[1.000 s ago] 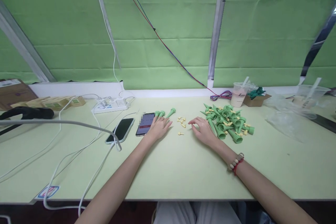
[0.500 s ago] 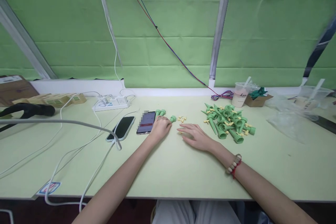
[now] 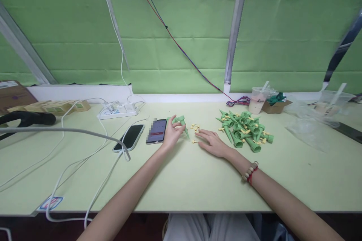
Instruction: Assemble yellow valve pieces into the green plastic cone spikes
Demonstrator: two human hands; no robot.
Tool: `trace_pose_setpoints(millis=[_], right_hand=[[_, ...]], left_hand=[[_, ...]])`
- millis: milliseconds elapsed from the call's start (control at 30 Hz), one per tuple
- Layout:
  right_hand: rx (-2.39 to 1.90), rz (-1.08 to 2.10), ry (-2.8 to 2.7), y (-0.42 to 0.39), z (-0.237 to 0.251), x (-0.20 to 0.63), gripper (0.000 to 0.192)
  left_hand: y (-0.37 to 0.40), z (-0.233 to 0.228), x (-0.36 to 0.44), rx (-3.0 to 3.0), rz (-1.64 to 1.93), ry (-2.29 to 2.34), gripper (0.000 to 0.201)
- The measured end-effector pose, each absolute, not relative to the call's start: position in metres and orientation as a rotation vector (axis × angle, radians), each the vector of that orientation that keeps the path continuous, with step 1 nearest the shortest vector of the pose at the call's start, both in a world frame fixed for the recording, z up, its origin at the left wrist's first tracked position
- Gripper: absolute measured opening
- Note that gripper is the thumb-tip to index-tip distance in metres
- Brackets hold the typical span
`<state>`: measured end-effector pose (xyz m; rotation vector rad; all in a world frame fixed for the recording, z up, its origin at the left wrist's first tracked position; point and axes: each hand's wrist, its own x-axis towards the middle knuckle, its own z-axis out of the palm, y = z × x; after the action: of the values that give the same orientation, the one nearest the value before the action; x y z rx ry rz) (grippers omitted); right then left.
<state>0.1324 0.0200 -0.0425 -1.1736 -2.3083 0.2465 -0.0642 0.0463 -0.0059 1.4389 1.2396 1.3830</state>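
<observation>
Left hand (image 3: 170, 135) is raised slightly off the counter (image 3: 181, 180), fingers (image 3: 177, 128) curled and pinching a green cone piece (image 3: 183, 125); the cone's pointed end slants down to the right toward the counter surface. Further green cones sit just behind this hand, partly hidden by it (count cannot be told).

Right hand (image 3: 212, 144) lies palm-down, flat on the counter, fingers (image 3: 201, 134) spread loosely and reaching left. The fingertips sit just beside a small cream peg (image 3: 194, 142); whether they touch it cannot be told. A small cluster of cream pegs (image 3: 195, 127) lies between the two hands, a little farther back. A beaded bracelet with red cord (image 3: 249, 172) is on the right wrist.

To the right of the right hand, near but apart from it, is a heap of green cones (image 3: 244, 131) with cream pegs mixed in.

Left of the left hand lie two phones side by side: one with a lit screen (image 3: 156, 131), just beside the hand, and one dark (image 3: 129, 138). A white power strip (image 3: 118, 110) sits behind them, with white cables trailing across the counter. At the rear right stand a plastic cup with a straw (image 3: 256, 104) and a small cardboard box (image 3: 275, 104). Green sheeting (image 3: 181, 52) covers the wall behind.
</observation>
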Motion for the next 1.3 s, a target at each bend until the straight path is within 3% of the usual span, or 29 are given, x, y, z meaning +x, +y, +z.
trace_pose_setpoints(millis=[200, 400, 600, 900, 1167, 1300], right_hand=[[-1.143, 0.220, -2.247, 0.023, -0.042, 0.132, 0.025], [-1.201, 0.190, -2.199, 0.026, -0.041, 0.134, 0.028], [-1.249, 0.156, -2.158, 0.027, -0.040, 0.134, 0.023], [-1.310, 0.122, -2.039, 0.028, -0.042, 0.134, 0.026], [-1.235, 0.315, -1.881, 0.030, -0.041, 0.136, 0.016], [-1.135, 0.498, -1.565, 0.026, -0.031, 0.134, 0.019]], left_hand=[[0.035, 0.007, -0.059, 1.204, 1.284, 1.103, 0.048], [0.032, 0.006, -0.058, 1.057, 1.264, 0.987, 0.060], [0.028, 0.009, -0.056, 1.073, 1.141, 0.895, 0.042], [0.026, 0.006, -0.056, 1.115, 1.133, 0.829, 0.066], [0.030, 0.002, -0.056, 1.185, 1.161, 0.833, 0.062], [0.030, 0.000, -0.056, 1.283, 1.180, 0.821, 0.074]])
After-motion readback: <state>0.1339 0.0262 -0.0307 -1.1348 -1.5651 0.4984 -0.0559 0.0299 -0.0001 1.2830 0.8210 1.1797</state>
